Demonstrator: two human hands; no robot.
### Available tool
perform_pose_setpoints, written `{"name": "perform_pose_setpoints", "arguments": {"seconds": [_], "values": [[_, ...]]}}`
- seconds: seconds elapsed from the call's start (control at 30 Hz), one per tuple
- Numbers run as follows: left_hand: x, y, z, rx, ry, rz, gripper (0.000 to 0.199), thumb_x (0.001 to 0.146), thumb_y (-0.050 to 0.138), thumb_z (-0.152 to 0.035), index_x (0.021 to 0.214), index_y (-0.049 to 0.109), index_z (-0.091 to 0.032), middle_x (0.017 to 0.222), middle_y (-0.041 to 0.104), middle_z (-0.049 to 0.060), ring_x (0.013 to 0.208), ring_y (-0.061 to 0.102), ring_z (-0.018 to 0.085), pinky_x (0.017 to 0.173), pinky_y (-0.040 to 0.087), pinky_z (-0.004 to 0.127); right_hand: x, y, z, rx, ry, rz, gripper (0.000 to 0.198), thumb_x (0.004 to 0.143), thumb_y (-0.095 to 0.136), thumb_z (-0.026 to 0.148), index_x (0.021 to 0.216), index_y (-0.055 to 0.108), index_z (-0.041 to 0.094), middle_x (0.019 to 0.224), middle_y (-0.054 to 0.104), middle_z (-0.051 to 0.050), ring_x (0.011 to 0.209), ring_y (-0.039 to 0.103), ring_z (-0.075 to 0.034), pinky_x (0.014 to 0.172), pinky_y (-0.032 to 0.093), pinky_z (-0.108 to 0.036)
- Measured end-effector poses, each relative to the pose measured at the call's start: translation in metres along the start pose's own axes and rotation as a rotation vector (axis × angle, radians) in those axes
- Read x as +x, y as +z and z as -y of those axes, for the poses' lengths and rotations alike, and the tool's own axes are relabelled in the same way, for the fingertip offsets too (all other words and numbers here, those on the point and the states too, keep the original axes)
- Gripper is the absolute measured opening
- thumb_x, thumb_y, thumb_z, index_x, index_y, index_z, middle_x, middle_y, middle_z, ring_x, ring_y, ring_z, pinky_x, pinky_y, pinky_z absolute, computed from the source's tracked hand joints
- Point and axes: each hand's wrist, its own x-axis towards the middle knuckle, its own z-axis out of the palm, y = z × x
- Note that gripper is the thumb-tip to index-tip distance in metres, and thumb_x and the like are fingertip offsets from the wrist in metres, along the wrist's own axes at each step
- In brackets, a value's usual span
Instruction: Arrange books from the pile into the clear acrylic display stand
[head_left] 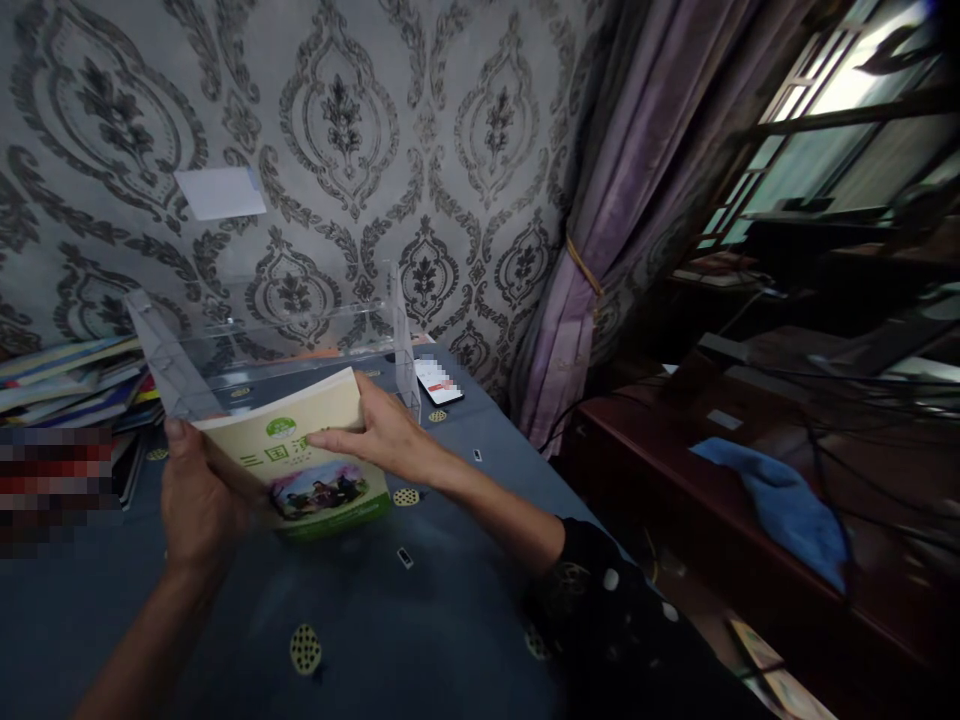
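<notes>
Fingers (341,440) of the right hand (401,430) pinch the book (311,470), thumb flat across its pale cover, the rest hidden behind its right edge. The left hand (196,505) meets the book's left side, thumb pointing up; how its hidden fingers press, I cannot tell. The book tilts above the dark blue surface (457,600), green band lowest; whether it touches is unclear. Just beyond stands a clear acrylic rack (406,350), with a phone (441,382) beside its right panel and piled books (71,375) to its left. Farther right, a blue cloth (784,515) lies on a dark red cabinet (652,470), past the purple curtain (600,230).
</notes>
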Motion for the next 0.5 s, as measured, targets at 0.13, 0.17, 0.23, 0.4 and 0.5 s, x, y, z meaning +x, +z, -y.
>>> {"name": "perform_pose_setpoints", "arguments": {"seconds": [0.13,0.17,0.23,0.4,0.5], "values": [[0.007,-0.006,-0.009,0.088,-0.039,0.247,0.067,0.077,0.052,-0.079,0.092,0.069,-0.016,0.086,0.073,0.008,0.088,0.067,0.029,0.075,0.057,0.035,0.002,-0.020,-0.010,-0.093,-0.051,0.115,0.042,0.084,0.071,0.038,0.118,0.053,0.022,0.110,0.066,-0.006,0.102,0.062,-0.027,0.082,0.050,-0.036],[0.011,-0.007,-0.012,0.089,-0.024,0.370,0.065,0.072,0.059,-0.077,0.092,0.070,-0.016,0.085,0.073,0.008,0.086,0.067,0.029,0.074,0.057,0.035,0.003,-0.024,-0.012,-0.076,-0.063,0.131,0.034,0.087,0.067,0.036,0.115,0.054,0.021,0.108,0.066,-0.006,0.101,0.062,-0.025,0.080,0.051,-0.035],[0.018,-0.011,-0.017,0.079,0.013,0.567,0.060,0.069,0.068,-0.071,0.094,0.070,-0.016,0.087,0.073,0.008,0.086,0.068,0.029,0.074,0.057,0.036,0.004,-0.028,-0.018,-0.033,-0.062,0.143,0.022,0.091,0.061,0.034,0.107,0.054,0.020,0.096,0.064,-0.003,0.089,0.063,-0.021,0.072,0.051,-0.031],[0.037,-0.014,-0.045,0.118,0.127,0.679,0.045,0.074,0.067,-0.065,0.083,0.066,-0.021,0.066,0.064,0.002,0.065,0.062,0.024,0.058,0.053,0.032,0.019,-0.036,-0.014,0.146,-0.030,0.148,0.025,0.089,0.058,0.036,0.105,0.053,0.018,0.083,0.056,0.001,0.065,0.059,-0.014,0.050,0.052,-0.024],[0.047,-0.013,-0.069,0.160,0.214,0.614,0.043,0.073,0.068,-0.065,0.076,0.062,-0.022,0.055,0.054,-0.002,0.050,0.052,0.018,0.043,0.043,0.027,0.031,-0.051,0.005,0.161,-0.107,0.081,0.028,0.086,0.060,0.037,0.107,0.055,0.018,0.085,0.056,0.000,0.071,0.060,-0.015,0.052,0.056,-0.025]]}}
